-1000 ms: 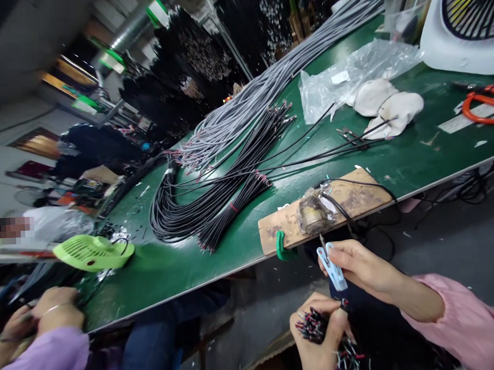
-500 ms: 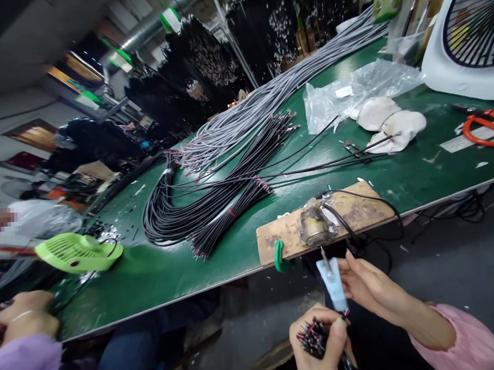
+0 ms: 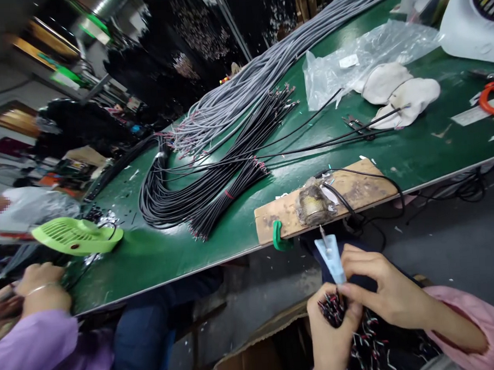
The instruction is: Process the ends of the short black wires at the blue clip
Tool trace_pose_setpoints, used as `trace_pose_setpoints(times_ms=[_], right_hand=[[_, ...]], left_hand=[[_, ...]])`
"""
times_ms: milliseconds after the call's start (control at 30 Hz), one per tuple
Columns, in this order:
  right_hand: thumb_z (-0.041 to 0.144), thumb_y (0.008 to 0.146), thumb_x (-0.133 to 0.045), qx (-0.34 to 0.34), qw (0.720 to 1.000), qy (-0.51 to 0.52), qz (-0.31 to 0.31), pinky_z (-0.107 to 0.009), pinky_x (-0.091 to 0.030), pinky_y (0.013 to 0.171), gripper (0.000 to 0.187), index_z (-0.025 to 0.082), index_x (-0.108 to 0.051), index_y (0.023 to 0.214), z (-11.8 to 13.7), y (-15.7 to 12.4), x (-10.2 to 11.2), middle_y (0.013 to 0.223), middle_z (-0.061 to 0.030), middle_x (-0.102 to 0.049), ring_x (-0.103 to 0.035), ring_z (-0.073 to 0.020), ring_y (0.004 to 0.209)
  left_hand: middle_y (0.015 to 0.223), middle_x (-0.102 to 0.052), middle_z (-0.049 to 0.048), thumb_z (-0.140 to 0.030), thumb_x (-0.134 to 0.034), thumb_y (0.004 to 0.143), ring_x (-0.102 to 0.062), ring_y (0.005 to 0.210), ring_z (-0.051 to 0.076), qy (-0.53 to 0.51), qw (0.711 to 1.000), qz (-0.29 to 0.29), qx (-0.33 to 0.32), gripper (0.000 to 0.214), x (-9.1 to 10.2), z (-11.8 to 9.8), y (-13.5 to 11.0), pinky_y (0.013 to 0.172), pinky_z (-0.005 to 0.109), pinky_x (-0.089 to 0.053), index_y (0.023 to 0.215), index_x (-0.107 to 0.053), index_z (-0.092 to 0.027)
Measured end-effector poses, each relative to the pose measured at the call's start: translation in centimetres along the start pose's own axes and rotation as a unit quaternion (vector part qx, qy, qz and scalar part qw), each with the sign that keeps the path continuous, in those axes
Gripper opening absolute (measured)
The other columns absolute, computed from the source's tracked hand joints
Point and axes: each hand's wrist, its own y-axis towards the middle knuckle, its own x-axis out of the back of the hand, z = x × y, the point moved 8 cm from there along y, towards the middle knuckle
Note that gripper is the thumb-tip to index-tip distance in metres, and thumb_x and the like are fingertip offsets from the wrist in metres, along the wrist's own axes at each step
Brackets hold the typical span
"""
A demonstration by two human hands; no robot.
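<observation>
Low in the view, my left hand [image 3: 333, 326] is wrapped round a bundle of black cables [image 3: 333, 310], whose stripped ends show red and white wires. My right hand [image 3: 382, 291] meets it from the right, thumb and forefinger pinched beside the bundle; what lies between these fingertips is hidden. Just above both hands is a light blue wedge-shaped piece [image 3: 331, 257], its narrow end towards my fingers. A thin metal tip [image 3: 323, 233] points down into its wide end, below a crusted metal roll [image 3: 313, 204] on a wooden board [image 3: 362, 188].
A green clamp [image 3: 277, 235] grips the board at the edge of the green table [image 3: 153, 276]. Black cable bundles [image 3: 178, 204], grey cables [image 3: 243, 98], pliers [image 3: 358, 126], white gloves [image 3: 410, 96] and orange scissors [image 3: 489, 101] lie on it. A co-worker's purple sleeve [image 3: 37, 347] is at left.
My right hand has come down from beside the blue piece to the cable ends and closed to a pinch. My left hand with its bundle has shifted right and up. The view has tilted downward.
</observation>
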Motion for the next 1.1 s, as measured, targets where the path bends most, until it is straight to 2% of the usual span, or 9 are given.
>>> trace_pose_setpoints(times_ms=[67, 167, 233, 433, 633, 733, 867, 967, 1100], right_hand=[[0.024, 0.092, -0.059, -0.025, 1.000, -0.004, -0.011, -0.033, -0.043, 0.075, 0.022, 0.017, -0.066, 0.072, -0.8, -0.1, 0.2, 0.075, -0.0054, -0.066, -0.058, -0.0202, 0.076], [0.029, 0.092, -0.061, -0.061, 0.998, 0.019, -0.014, -0.030, -0.044, 0.069, 0.026, 0.017, -0.067, 0.069, -2.4, -0.6, 0.1, 0.073, -0.0042, -0.066, -0.059, -0.0187, 0.073], [0.031, 0.092, -0.062, -0.071, 0.997, 0.026, -0.020, -0.030, -0.044, 0.069, 0.027, 0.017, -0.069, 0.070, -3.1, -1.0, 0.0, 0.073, -0.0042, -0.066, -0.059, -0.0186, 0.072], [0.025, 0.092, -0.061, -0.024, 0.998, 0.004, -0.051, -0.035, -0.043, 0.079, 0.019, 0.017, -0.070, 0.078, -1.7, -1.5, 0.3, 0.075, -0.0048, -0.068, -0.060, -0.0196, 0.075], [0.019, 0.091, -0.058, 0.010, 0.998, -0.032, -0.056, -0.040, -0.040, 0.085, 0.017, 0.017, -0.066, 0.077, -0.2, -1.4, 0.3, 0.075, -0.0045, -0.068, -0.059, -0.0191, 0.073], [0.015, 0.088, -0.058, 0.010, 0.998, -0.027, -0.063, -0.039, -0.041, 0.083, 0.016, 0.017, -0.064, 0.073, -0.3, -1.3, 0.3, 0.072, -0.0035, -0.067, -0.058, -0.0184, 0.070], [0.010, 0.085, -0.058, 0.003, 0.998, -0.005, -0.064, -0.034, -0.043, 0.076, 0.015, 0.016, -0.067, 0.074, -0.9, -1.4, 0.1, 0.073, -0.0039, -0.068, -0.059, -0.0183, 0.072], [0.007, 0.081, -0.059, -0.002, 0.998, 0.004, -0.071, -0.032, -0.043, 0.072, 0.016, 0.015, -0.067, 0.071, -1.3, -1.6, 0.2, 0.071, -0.0038, -0.068, -0.059, -0.0178, 0.071], [0.012, 0.080, -0.067, -0.031, 0.997, 0.054, -0.051, -0.032, -0.044, 0.075, 0.005, 0.015, -0.071, 0.079, -1.9, -1.3, 0.0, 0.078, -0.0045, -0.068, -0.060, -0.0187, 0.076]], left_hand=[[0.054, -0.060, -0.0013, -0.042, -0.084, 0.061, -0.056, 0.050, 0.014, -0.027, 0.999, 0.002, 0.024, 0.035, 0.0, 0.5, 0.1, 0.051, 0.024, -0.047, 0.060, -0.061, -0.016], [0.051, -0.066, 0.0000, -0.043, -0.086, 0.060, -0.055, 0.038, 0.012, -0.086, 0.991, -0.038, 0.096, 0.040, 0.6, 1.7, -0.4, 0.043, 0.023, -0.046, 0.060, -0.056, -0.017], [0.048, -0.068, 0.0008, -0.042, -0.087, 0.059, -0.054, 0.033, 0.011, -0.110, 0.987, -0.045, 0.111, 0.040, 0.7, 1.9, -0.7, 0.040, 0.021, -0.044, 0.061, -0.056, -0.017], [0.049, -0.059, -0.0057, -0.037, -0.088, 0.059, -0.051, 0.031, 0.008, -0.130, 0.987, -0.046, 0.080, 0.038, 0.7, 1.2, -0.6, 0.035, 0.018, -0.039, 0.061, -0.057, -0.016], [0.057, -0.056, -0.0029, -0.037, -0.086, 0.060, -0.050, 0.041, 0.009, -0.069, 0.997, -0.036, 0.021, 0.035, 0.8, 0.4, -0.2, 0.039, 0.021, -0.043, 0.056, -0.059, -0.015], [0.058, -0.056, -0.0017, -0.038, -0.086, 0.060, -0.054, 0.048, 0.012, -0.059, 0.997, -0.045, 0.010, 0.036, 1.0, 0.6, -0.2, 0.046, 0.023, -0.047, 0.055, -0.059, -0.015], [0.060, -0.057, -0.0015, -0.037, -0.086, 0.059, -0.056, 0.051, 0.013, -0.070, 0.995, -0.063, 0.029, 0.035, 1.6, 1.5, -0.3, 0.051, 0.025, -0.051, 0.057, -0.058, -0.016], [0.060, -0.057, -0.0022, -0.036, -0.087, 0.058, -0.057, 0.049, 0.013, -0.080, 0.994, -0.067, 0.043, 0.036, 1.7, 1.8, -0.3, 0.049, 0.025, -0.052, 0.058, -0.057, -0.016], [0.057, -0.058, -0.0023, -0.035, -0.087, 0.059, -0.058, 0.044, 0.012, -0.096, 0.994, -0.044, 0.033, 0.037, 1.2, 1.4, -0.2, 0.045, 0.023, -0.050, 0.057, -0.056, -0.016]])
